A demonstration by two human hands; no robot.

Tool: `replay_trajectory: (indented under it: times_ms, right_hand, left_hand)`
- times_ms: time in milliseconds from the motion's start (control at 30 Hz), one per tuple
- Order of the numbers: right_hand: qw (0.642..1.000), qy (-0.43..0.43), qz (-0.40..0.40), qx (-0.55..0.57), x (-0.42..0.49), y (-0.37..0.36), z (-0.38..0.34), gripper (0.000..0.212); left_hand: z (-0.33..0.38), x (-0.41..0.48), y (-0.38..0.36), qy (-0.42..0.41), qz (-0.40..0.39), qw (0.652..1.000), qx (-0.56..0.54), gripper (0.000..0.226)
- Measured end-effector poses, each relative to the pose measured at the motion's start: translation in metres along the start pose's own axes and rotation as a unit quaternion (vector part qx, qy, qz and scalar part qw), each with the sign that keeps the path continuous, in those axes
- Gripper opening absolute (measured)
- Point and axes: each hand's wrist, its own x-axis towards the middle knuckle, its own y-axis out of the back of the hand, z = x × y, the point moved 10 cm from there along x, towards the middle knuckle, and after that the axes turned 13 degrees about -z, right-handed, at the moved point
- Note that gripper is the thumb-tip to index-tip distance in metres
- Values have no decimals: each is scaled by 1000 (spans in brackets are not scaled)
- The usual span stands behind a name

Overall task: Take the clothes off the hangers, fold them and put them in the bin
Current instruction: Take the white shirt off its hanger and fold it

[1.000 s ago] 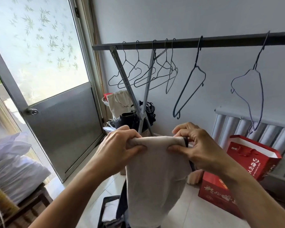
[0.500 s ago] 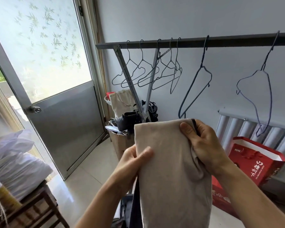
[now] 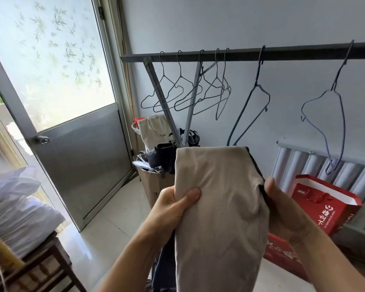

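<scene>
- The rail point(image 3: 261, 54) was the largest thing in view and carried seven wire hangers, all bare: five point(image 3: 190, 95) bunched at its left end over the crossed legs, then one point(image 3: 252, 104), then one point(image 3: 327, 114) towards its right end.
- One beige garment point(image 3: 219, 207), a dark edge along its right side, was held upright in front of the person, below the rail; its top edge was already a fold.
- The left hand point(image 3: 173, 209) pinched the garment's left edge, thumb in front; the right hand point(image 3: 282, 209) was closed on its right edge.
- Judged from this, folding was in hand; the next move called for another fold, then the bin.
- No bin could be told for certain; something dark point(image 3: 162, 268) showed below the garment.
- One red gift bag point(image 3: 325, 205) stood by the radiator point(image 3: 329, 165).
</scene>
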Motion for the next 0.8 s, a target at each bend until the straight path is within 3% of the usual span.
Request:
replay_trajectory:
  times_ms: [100, 167, 267, 400, 467, 567, 600, 667, 733, 800]
  right_hand:
    - [997, -17, 60, -54, -5, 12, 12, 109]
    - [991, -26, 66, -113, -4, 5, 10, 93]
    - [986, -21, 101, -131, -3, 7, 5, 52]
    - [975, 3, 163, -151, -2, 12, -2, 29]
    - [966, 27, 186, -177, -1, 9, -8, 14]
    - [949, 67, 217, -219, 0, 3, -17, 13]
    - [942, 78, 230, -231, 0, 4, -18, 14]
    - [933, 104, 252, -235, 2, 2, -19, 13]
    - [932, 123, 253, -230, 6, -3, -17, 12]
    - [939, 119, 255, -199, 10, -9, -7, 11]
  left_hand:
    - [1, 6, -1, 2, 2, 1000, -6, 33]
    - [1, 10, -3, 10, 0, 1000, -8, 31]
    - [4, 17, -1, 17, -1, 1000, -13, 30]
    - [6, 22, 7, -6, 15, 1000, 23, 26]
    - [1, 20, 18, -12, 63, 993, 96, 25]
    - [3, 4, 33, -39, 183, 961, 204, 22]
    - [0, -1, 32, -42, 188, 962, 196, 22]
    - [-18, -4, 13, -14, 125, 984, 127, 34]
    - [-48, -7, -10, 64, 64, 995, 38, 48]
    - [-76, -10, -17, 133, 62, 989, -33, 61]
